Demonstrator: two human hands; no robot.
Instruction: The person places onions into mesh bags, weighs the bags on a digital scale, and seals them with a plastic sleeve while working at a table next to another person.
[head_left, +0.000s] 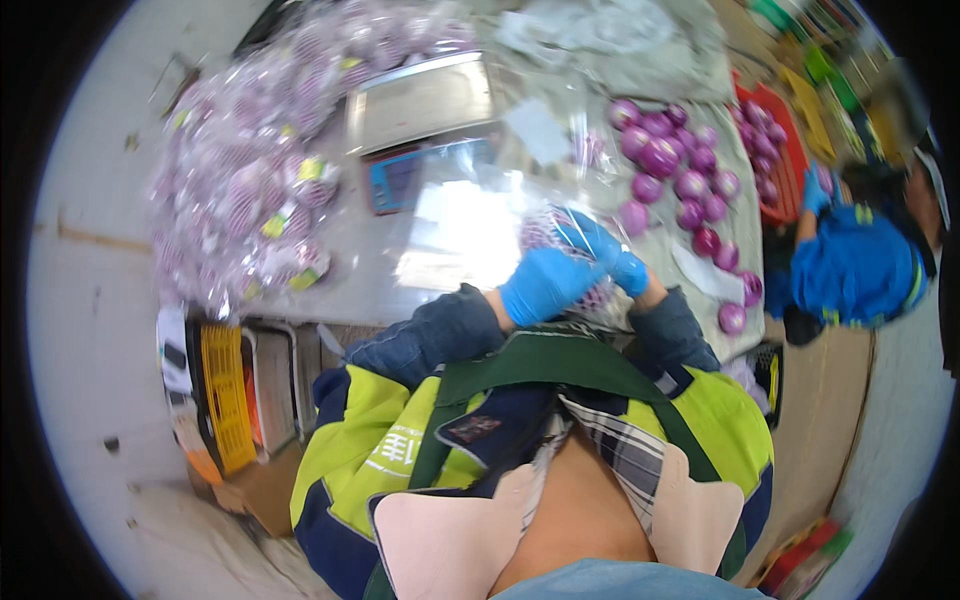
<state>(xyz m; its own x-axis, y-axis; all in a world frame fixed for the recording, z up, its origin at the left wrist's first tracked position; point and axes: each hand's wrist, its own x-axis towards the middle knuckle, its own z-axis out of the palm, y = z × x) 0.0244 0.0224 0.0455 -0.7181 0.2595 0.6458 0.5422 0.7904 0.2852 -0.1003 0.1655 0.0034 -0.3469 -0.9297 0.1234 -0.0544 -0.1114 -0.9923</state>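
Observation:
Both my hands wear blue gloves and meet near the front edge of the table. My left hand (551, 285) closes over the near side of a clear plastic bag of red onions in white netting (541, 231). Along the bag's far right side curls my right hand (609, 253), its fingers on the plastic. The gloves cover much of the bag, and its neck cannot be made out. Just beyond my right hand, loose red onions (660, 156) lie spread on a pale cloth (667, 262).
Filled onion bags (247, 187) with yellow labels are heaped at left. A weighing scale (424, 101) stands beyond my hands, near clear plastic bags (592, 30). At right, a person in blue (859, 266) works beside a red basket (787, 169) of onions. A yellow crate (227, 390) stands lower left.

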